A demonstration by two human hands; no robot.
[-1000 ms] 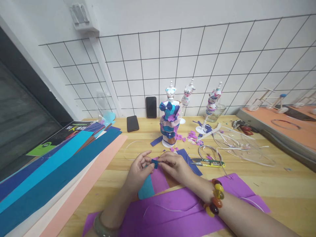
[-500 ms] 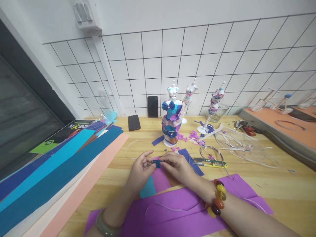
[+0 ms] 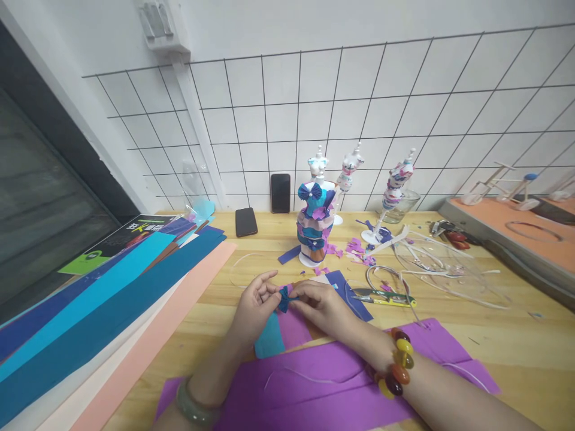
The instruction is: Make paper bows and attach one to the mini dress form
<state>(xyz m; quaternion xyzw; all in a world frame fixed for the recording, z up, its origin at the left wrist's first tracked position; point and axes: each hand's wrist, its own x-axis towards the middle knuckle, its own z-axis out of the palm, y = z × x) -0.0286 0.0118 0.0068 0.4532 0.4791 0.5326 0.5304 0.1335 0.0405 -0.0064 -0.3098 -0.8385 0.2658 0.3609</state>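
Note:
A small dark blue paper piece (image 3: 284, 299), pleated like a bow, is pinched between my two hands. My left hand (image 3: 262, 301) grips its left side with thumb and forefinger, the other fingers loosely curled. On its right side, the thumb and forefinger of my right hand (image 3: 320, 301) are closed. Beneath the hands lie a teal strip (image 3: 269, 338) and a pink-purple strip (image 3: 294, 329), with a large purple sheet (image 3: 323, 383) nearer me. Behind them stands a small dress form (image 3: 315, 224) covered in coloured paper, with blue bows at chest and hip.
Long coloured paper strips (image 3: 112, 305) fan out on the left. Two phones, one lying flat (image 3: 246, 222) and one upright (image 3: 281, 193), are at the back. Scissors (image 3: 384, 297), wire loops (image 3: 449, 269), paper scraps and more dress forms (image 3: 395, 185) occupy the right.
The blue piece, flatter and wider before, now shows gathered folds and flared ends. Both hands stay closed on it, with only slight finger movement. The view has shifted slightly.

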